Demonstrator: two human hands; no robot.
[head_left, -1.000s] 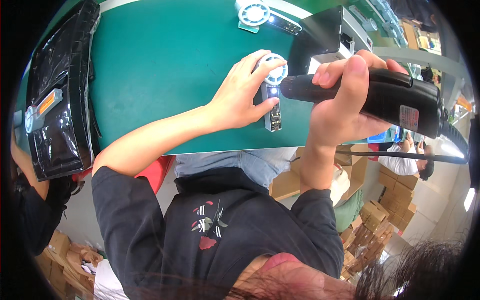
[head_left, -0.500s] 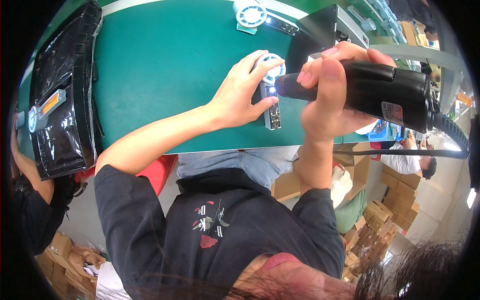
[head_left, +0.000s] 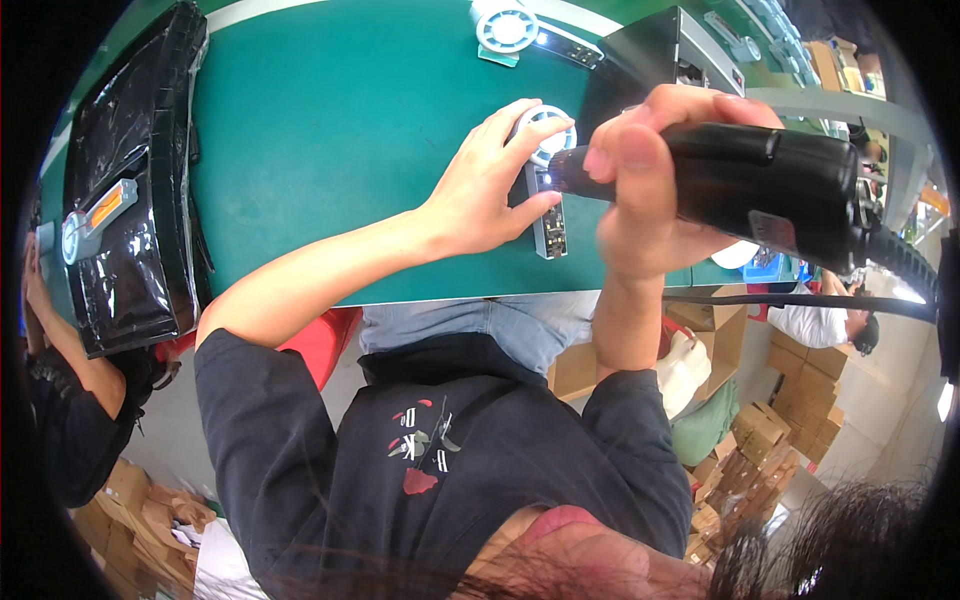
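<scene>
A small handheld fan point(head_left: 551, 240) with a round light-blue head lies on the green table, circuit board exposed in its handle. My left hand point(head_left: 480, 190) grips it, fingers over the round head and thumb against the handle's side. In my right hand point(head_left: 645, 185) is a black electric screwdriver point(head_left: 760, 195), held nearly level. Its lit tip points left at the upper end of the fan's handle, just below the head. Whether the bit touches a screw cannot be made out.
A second opened fan point(head_left: 507, 30) lies at the far edge beside a black box point(head_left: 640, 60). On the left, another fan point(head_left: 105, 215) rests on a bulky black plastic-wrapped bundle point(head_left: 120, 285). The screwdriver's coiled cord point(head_left: 900, 265) trails right. A co-worker's arm point(head_left: 80, 355) shows at far left.
The screwdriver and my right hand have shifted slightly, tilting a little, with the tip still at the fan. My left hand keeps its hold. The whole view has drifted slightly.
</scene>
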